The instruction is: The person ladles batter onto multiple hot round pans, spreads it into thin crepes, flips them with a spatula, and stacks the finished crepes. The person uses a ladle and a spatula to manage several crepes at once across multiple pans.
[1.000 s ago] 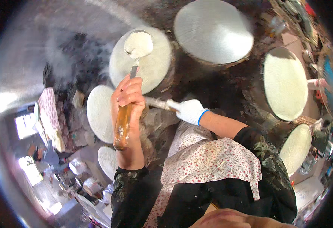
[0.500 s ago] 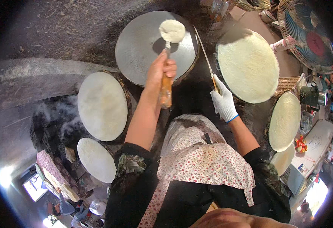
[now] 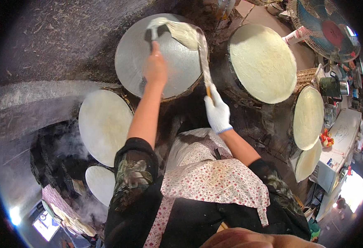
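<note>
The left hand [image 3: 155, 68] is bare and closed around the handle of a spreader [image 3: 152, 33], reaching out over the round grey griddle [image 3: 140, 62] straight ahead; the tool's head sits at the far rim of that griddle, touching the pale batter [image 3: 183, 33] that smears in a streak along the far right part of the plate. The right hand [image 3: 217, 112], in a white glove with a blue cuff, is shut on the wooden end of a long thin stick [image 3: 204, 62], which runs from the near right edge of the griddle up along its right rim to the batter. The two hands are well apart, the left over the middle of the griddle, the right just off its near right edge. Most of the grey griddle's face is bare metal. To its right lies a second round plate covered with a full cream-coloured sheet [image 3: 262, 62], and further right, bending along the rim of the view, are two more covered rounds [image 3: 309, 118]. To the near left of the grey griddle lies another covered round [image 3: 105, 126], with a smaller one [image 3: 100, 182] below it; steam hangs about that side. A fan with a red hub [image 3: 326, 31] stands at the far right corner. The person wears dark patterned sleeves and a floral apron [image 3: 206, 182].
</note>
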`<action>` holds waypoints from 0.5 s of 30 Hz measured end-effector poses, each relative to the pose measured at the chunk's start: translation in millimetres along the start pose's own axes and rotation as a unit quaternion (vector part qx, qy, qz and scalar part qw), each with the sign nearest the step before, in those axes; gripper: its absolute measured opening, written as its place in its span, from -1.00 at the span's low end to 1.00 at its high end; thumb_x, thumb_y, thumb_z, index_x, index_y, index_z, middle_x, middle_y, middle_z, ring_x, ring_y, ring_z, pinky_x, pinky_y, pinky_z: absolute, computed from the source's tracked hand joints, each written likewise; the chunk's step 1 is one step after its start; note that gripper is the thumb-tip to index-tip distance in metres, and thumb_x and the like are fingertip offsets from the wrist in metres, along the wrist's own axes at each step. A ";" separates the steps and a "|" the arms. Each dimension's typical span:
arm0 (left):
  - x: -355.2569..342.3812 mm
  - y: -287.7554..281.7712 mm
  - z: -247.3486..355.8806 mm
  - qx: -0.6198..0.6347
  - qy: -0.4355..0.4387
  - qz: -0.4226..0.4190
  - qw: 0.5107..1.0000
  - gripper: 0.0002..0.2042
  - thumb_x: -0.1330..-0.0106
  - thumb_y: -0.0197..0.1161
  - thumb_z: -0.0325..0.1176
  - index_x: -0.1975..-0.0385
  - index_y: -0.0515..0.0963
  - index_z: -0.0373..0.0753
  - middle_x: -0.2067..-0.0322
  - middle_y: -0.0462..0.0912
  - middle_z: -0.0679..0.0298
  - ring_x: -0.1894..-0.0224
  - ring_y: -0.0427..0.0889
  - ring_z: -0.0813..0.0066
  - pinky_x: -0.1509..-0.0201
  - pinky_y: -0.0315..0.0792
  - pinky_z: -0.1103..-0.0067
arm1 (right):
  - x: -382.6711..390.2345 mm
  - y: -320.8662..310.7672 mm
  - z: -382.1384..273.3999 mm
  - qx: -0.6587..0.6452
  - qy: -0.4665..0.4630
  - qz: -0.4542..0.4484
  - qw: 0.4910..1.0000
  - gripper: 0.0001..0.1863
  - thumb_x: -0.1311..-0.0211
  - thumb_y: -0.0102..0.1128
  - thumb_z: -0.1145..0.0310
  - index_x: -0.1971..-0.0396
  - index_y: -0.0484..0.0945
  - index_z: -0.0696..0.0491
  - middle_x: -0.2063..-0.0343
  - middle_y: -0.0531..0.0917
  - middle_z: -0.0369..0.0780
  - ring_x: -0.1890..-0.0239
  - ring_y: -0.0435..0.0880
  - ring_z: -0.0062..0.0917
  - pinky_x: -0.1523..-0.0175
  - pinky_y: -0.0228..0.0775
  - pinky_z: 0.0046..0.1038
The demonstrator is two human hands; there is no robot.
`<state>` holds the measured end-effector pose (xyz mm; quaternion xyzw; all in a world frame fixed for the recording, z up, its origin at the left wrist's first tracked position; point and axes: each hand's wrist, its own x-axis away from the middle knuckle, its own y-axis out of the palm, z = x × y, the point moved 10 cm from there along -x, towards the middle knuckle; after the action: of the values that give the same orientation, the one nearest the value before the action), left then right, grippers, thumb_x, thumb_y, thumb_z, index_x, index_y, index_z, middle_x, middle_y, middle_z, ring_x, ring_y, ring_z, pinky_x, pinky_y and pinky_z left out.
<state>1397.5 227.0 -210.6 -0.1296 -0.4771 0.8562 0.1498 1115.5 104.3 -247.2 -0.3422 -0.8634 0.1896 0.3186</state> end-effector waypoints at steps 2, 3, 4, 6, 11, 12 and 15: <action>-13.7 -20.6 -42.1 0.069 -0.092 0.005 0.993 -0.54 -0.60 0.00 -0.25 -0.46 0.40 -0.14 0.40 0.68 -0.15 0.44 0.70 -0.01 0.33 0.50 0.15 | -16.1 20.1 -31.9 -0.001 -0.055 -0.014 0.998 -0.44 -0.48 0.15 0.21 -0.43 0.45 -0.03 -0.09 0.70 0.09 -0.14 0.74 -0.18 -0.18 0.53 -0.34; -16.4 -38.7 -53.4 0.066 -0.101 0.041 0.992 -0.56 -0.61 0.01 -0.26 -0.41 0.45 -0.22 0.37 0.70 -0.14 0.47 0.69 0.05 0.36 0.50 0.18 | -21.8 22.9 -52.4 0.010 -0.117 0.002 0.993 -0.45 -0.47 0.13 0.14 -0.41 0.47 -0.07 -0.02 0.71 0.12 -0.06 0.76 -0.08 -0.11 0.57 -0.26; -6.5 -61.6 -63.9 0.064 -0.100 0.090 0.989 -0.60 -0.62 0.02 -0.29 -0.31 0.55 -0.33 0.28 0.75 -0.10 0.47 0.69 0.14 0.36 0.52 0.23 | -27.4 27.1 -60.7 0.011 -0.126 -0.007 0.992 -0.45 -0.46 0.10 0.09 -0.39 0.49 -0.11 -0.04 0.69 0.11 -0.09 0.72 -0.05 -0.16 0.54 -0.22; 20.0 -91.6 -73.5 0.187 -0.069 0.121 0.972 -0.58 -0.64 0.03 -0.31 -0.39 0.47 -0.32 0.40 0.69 0.09 0.54 0.57 0.38 0.44 0.47 0.37 | -29.6 16.7 -72.3 0.031 -0.152 0.041 0.987 -0.45 -0.47 0.09 0.09 -0.39 0.49 -0.11 -0.05 0.70 0.09 -0.11 0.72 -0.08 -0.21 0.51 -0.25; 117.1 -90.0 -79.1 0.401 -0.174 0.003 0.899 -0.53 -0.67 0.01 -0.36 -0.53 0.33 -0.15 0.56 0.36 0.49 0.60 0.28 0.78 0.58 0.26 0.70 | -26.4 9.2 -58.6 0.089 -0.119 0.087 0.985 -0.42 -0.48 0.09 0.08 -0.47 0.39 -0.33 0.02 0.78 -0.03 0.11 0.83 -0.18 -0.07 0.63 -0.25; 129.8 -87.3 -73.3 0.430 -0.187 -0.008 0.883 -0.53 -0.67 0.01 -0.36 -0.54 0.32 -0.13 0.57 0.35 0.48 0.62 0.28 0.78 0.59 0.25 0.70 | -31.0 25.7 -56.8 0.114 -0.079 0.026 0.990 -0.43 -0.48 0.04 0.04 -0.46 0.41 -0.32 0.14 0.78 0.05 0.16 0.81 -0.09 -0.01 0.63 -0.16; 155.0 -99.7 -55.9 0.435 -0.154 -0.031 0.887 -0.52 -0.67 0.01 -0.37 -0.55 0.30 -0.11 0.57 0.38 0.47 0.63 0.29 0.78 0.60 0.24 0.71 | -36.1 33.7 -97.9 0.123 -0.208 0.047 0.969 -0.48 -0.46 -0.03 -0.02 -0.35 0.52 -0.27 0.22 0.77 0.06 0.16 0.76 0.02 0.03 0.59 -0.06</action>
<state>1288.3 379.2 -166.1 0.0971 -0.0782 0.9820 0.1421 1218.2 112.6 -209.7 -0.2936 -0.8637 0.3761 0.1625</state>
